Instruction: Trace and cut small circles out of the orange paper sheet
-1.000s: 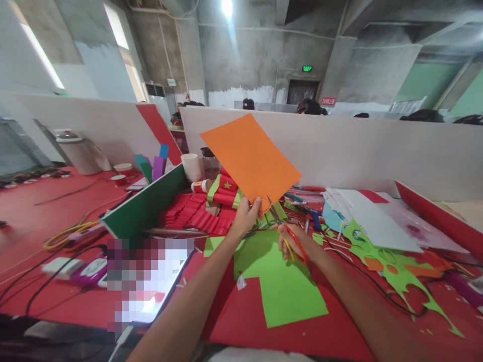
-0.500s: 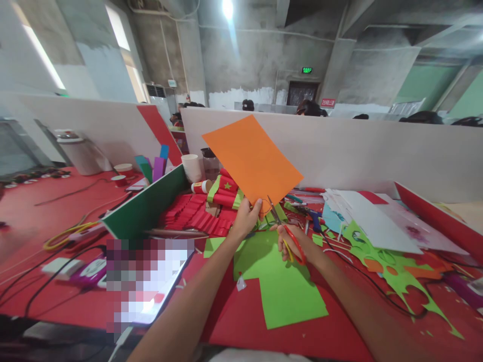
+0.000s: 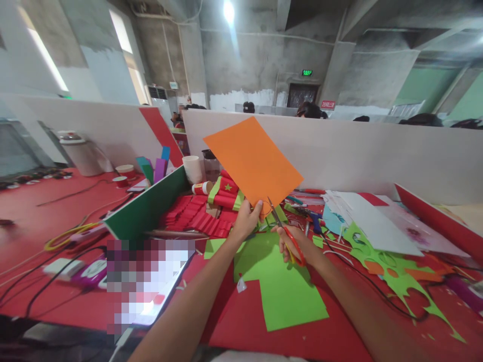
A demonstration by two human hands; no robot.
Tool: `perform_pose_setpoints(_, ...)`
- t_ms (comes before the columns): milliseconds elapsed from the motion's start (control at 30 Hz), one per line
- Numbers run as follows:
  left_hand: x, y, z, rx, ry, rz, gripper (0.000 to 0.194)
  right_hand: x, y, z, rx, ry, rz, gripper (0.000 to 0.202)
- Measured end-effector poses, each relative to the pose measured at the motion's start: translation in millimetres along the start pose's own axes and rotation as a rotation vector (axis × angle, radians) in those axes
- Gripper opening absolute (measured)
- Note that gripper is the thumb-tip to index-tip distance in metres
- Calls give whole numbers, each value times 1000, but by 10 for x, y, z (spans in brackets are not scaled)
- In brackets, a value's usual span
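My left hand (image 3: 249,219) pinches the lower corner of an orange sheet (image 3: 256,161), which is raised on its point above the desk. A small circle outline is drawn near that corner. My right hand (image 3: 289,241) is wrapped round the handles of scissors (image 3: 295,249) with red and yellow grips. Their blades point up and left, against the corner of the orange sheet beside the circle. Beneath my hands a green sheet (image 3: 290,296) with a squared notch lies on the red desk.
Folded red strips (image 3: 196,216) pile up on the left, beside a green board (image 3: 145,206). A bright-screened tablet (image 3: 162,286) lies near my left forearm. Green offcuts (image 3: 392,271), white sheets (image 3: 381,221) and a blue glue gun (image 3: 315,221) are on the right. A white partition (image 3: 358,156) stands behind.
The scissor handles look slightly closer together than before. Both hands and the orange sheet stay almost in place.
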State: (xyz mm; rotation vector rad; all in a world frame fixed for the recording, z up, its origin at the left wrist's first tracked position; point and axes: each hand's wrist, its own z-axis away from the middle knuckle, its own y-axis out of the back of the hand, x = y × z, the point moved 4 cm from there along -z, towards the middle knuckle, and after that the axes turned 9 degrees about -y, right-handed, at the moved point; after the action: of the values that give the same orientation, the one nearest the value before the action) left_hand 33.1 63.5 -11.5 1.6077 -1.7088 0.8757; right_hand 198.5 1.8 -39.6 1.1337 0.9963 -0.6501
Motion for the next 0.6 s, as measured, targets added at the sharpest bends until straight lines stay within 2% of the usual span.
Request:
perform_pose_setpoints(300,-11,-6,10,27,17,18,30,-36,5,27,14,-1,3,57)
perform_pose_setpoints(600,84,-6,15,6,29,7,31,-30,22,19,18,14,33,57)
